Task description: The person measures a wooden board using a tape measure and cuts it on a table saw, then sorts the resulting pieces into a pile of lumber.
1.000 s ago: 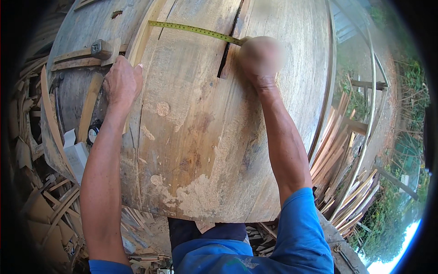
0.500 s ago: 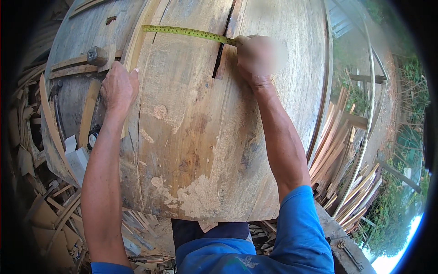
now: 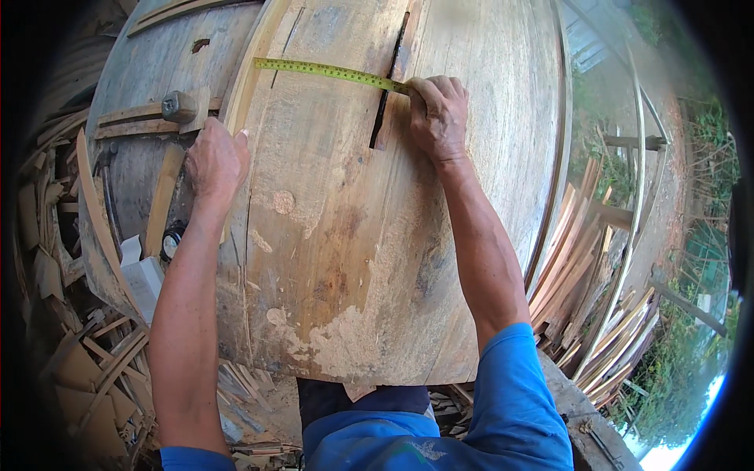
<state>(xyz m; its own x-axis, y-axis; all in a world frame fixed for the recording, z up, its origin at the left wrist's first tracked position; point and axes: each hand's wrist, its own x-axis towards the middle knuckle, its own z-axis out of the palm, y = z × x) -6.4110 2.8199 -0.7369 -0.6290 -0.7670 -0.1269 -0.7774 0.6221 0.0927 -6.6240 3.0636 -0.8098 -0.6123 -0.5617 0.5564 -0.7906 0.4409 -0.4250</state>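
A large round wooden slab [image 3: 338, 235] lies in front of me, with a dark slot [image 3: 389, 86] cut in its far part. A yellow tape measure [image 3: 326, 72] stretches across the slab from its left edge to the slot. My right hand [image 3: 438, 118] presses the tape's end down beside the slot. My left hand [image 3: 214, 161] rests on the slab's left edge, fingers curled over a thin wooden strip [image 3: 250, 71] that follows the rim.
A hammer head [image 3: 179, 106] lies on planks at the far left. Offcuts and wood scraps [image 3: 86, 345] are piled at the left and below. A white box [image 3: 145, 279] sits by the slab's left side. Stacked wooden slats [image 3: 589, 267] lean at the right.
My right hand has shifted slightly along the tape by the slot. My left hand stays on the slab's left edge. The view has moved a little.
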